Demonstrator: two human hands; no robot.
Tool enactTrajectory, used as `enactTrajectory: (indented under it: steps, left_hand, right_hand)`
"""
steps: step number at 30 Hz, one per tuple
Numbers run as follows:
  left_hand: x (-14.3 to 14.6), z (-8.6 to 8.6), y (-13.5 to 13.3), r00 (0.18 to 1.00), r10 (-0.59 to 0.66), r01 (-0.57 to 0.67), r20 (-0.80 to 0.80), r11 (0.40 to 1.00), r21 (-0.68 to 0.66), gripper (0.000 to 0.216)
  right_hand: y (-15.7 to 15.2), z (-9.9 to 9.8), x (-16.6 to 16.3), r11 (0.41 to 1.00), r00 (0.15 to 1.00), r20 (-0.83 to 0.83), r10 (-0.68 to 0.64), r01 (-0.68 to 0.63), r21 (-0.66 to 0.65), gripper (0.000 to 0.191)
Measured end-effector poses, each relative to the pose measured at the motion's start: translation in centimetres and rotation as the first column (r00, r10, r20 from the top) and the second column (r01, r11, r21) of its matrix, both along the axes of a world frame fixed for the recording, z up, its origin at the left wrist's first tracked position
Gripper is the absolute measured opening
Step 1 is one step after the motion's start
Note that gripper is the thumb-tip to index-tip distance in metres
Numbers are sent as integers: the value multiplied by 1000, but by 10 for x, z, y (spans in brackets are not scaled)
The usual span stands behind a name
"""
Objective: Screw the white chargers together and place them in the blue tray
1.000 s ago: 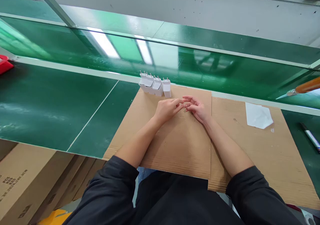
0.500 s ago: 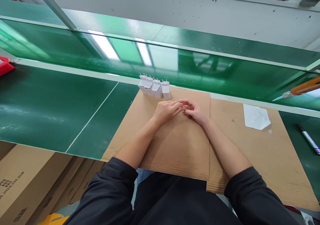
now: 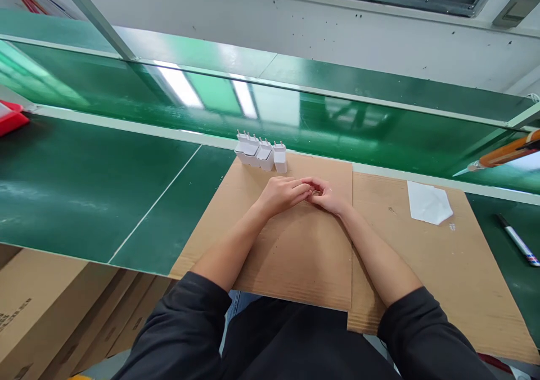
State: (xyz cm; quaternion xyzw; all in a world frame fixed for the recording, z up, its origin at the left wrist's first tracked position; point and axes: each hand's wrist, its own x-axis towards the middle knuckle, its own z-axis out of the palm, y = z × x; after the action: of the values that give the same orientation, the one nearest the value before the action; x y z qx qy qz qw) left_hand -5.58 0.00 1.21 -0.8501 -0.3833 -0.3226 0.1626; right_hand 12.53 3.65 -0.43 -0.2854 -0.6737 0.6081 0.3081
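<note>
My left hand [image 3: 283,194] and my right hand [image 3: 328,197] meet over the brown cardboard sheet [image 3: 295,256]. The left hand is closed, its fingers pressed together and reaching across to the right hand's fingers. My right hand is closed too, with curled fingers and its thumb against the left fingertips. Anything between them is hidden. Just beyond the left hand, several white plug chargers [image 3: 255,149] stand in a row at the back of the cardboard, metal pins up. The rightmost charger [image 3: 279,157] is slightly apart from the others.
At right, a second cardboard sheet [image 3: 405,267] carries a white piece of paper [image 3: 429,202]. A marker [image 3: 518,240] lies on the green table [image 3: 97,183]. An orange-handled tool [image 3: 502,153] points in from the right. A red tray [image 3: 12,120] sits far left; cardboard boxes [image 3: 46,295] stand below.
The view has tilted up slightly, so the scene sits lower. My hands have drawn a little closer together, with the fingers overlapping more. The chargers have stayed in place.
</note>
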Motion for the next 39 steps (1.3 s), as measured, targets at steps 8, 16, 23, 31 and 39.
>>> enactTrajectory:
  steps: [8,16,23,31,39]
  left_hand:
    - [2,1,0,998,-58,57,-19,998,-20,24]
    - [3,-3,-1,995,-63,60,-79,998,-36,25]
    - [6,-4,-1,992,-48,46,-113,999,-24,24]
    - [7,-2,-2,990,-76,71,-117,996,-48,25]
    - [12,2,-4,981,-112,116,-157,993,21,23]
  right_hand:
    - [-3,4,0,997,996,34,83,-83,-4,49]
    - [-6,7,0,995,994,49,100,-101,6,46]
    - [-7,10,1,995,992,96,87,-90,33,46]
    - [-5,9,3,991,986,142,90,-103,85,48]
    - [-5,12,5,981,978,197,72,-105,162,45]
